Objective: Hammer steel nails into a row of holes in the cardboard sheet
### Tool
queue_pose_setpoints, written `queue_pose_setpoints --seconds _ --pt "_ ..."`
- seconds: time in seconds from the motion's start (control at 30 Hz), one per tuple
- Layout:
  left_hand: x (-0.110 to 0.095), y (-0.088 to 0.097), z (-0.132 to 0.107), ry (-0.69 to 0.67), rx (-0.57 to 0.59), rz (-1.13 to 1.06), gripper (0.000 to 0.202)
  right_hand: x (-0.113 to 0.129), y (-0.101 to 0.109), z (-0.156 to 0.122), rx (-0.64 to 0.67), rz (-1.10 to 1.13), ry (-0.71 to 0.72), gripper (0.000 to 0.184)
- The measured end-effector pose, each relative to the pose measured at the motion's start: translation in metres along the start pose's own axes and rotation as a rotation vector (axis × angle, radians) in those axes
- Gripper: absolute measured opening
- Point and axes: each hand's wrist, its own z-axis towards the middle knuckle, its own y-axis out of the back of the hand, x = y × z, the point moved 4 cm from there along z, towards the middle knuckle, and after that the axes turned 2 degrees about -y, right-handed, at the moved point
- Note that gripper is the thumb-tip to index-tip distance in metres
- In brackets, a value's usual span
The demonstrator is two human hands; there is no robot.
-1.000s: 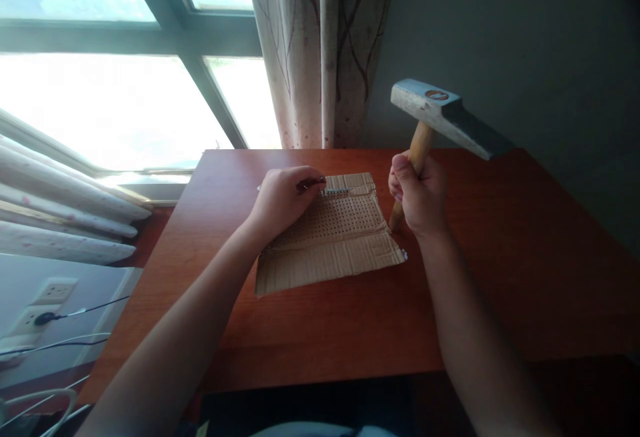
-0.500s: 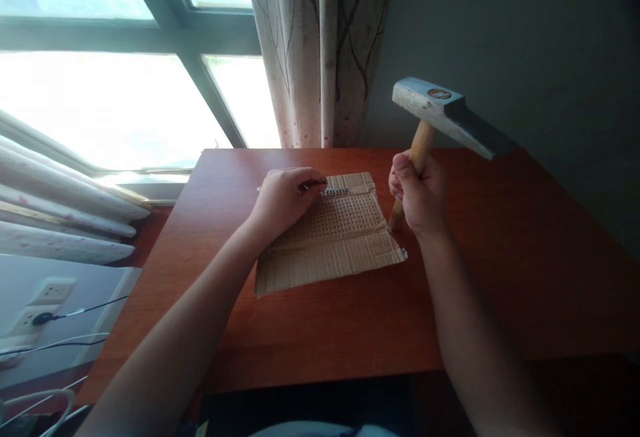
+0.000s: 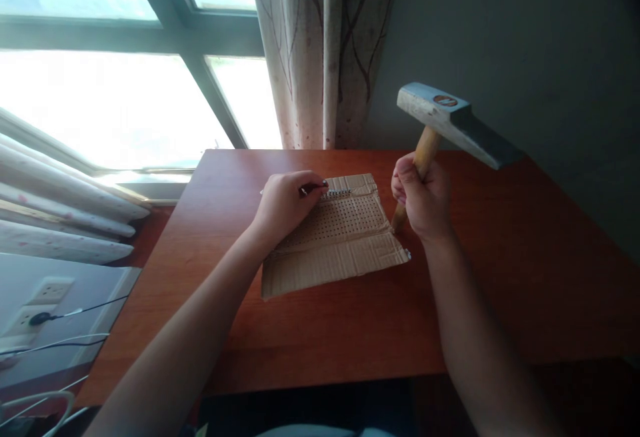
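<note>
My right hand is wrapped round the wooden handle of a hammer, holding it up to the right of the cardboard. The metal head is on top, its flat face to the left and its tapered end to the right. On the table lies a piece of corrugated cardboard with a grid of small dark holes. My left hand rests at its far left part, thumb and finger pinched on something small and shiny that I cannot make out. Beside the fingertips, a short row of small metal pieces stands along the grid's far edge.
The brown wooden table reaches to the window at the left and a patterned curtain at the back. At the lower left, cables and a plug hang by a wall socket.
The view has shifted slightly, so the hands, cardboard and hammer appear a little further right and lower. Both hands keep their grips; the hammer stays raised.
</note>
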Motion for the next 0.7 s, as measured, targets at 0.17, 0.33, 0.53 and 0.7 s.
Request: queue_pose_setpoints --seconds 0.17,0.33,0.53,0.7 --pt "-0.001 -0.001 0.0 -0.016 0.006 -0.006 0.012 -0.003 0.002 -0.002 0.1 -0.035 -0.068 0.037" --pt "0.001 -0.003 0.0 -0.027 0.009 -0.02 0.013 -0.007 0.003 -0.008 0.168 -0.056 -0.166 0.04" --pt "0.004 -0.006 0.001 -0.016 0.008 -0.053 0.013 0.009 0.015 -0.01 0.203 -0.462 -0.132 0.039" --pt "0.003 -0.007 0.001 -0.019 0.016 -0.042 0.013 0.043 0.008 -0.008 0.351 -0.797 -0.094 0.034"
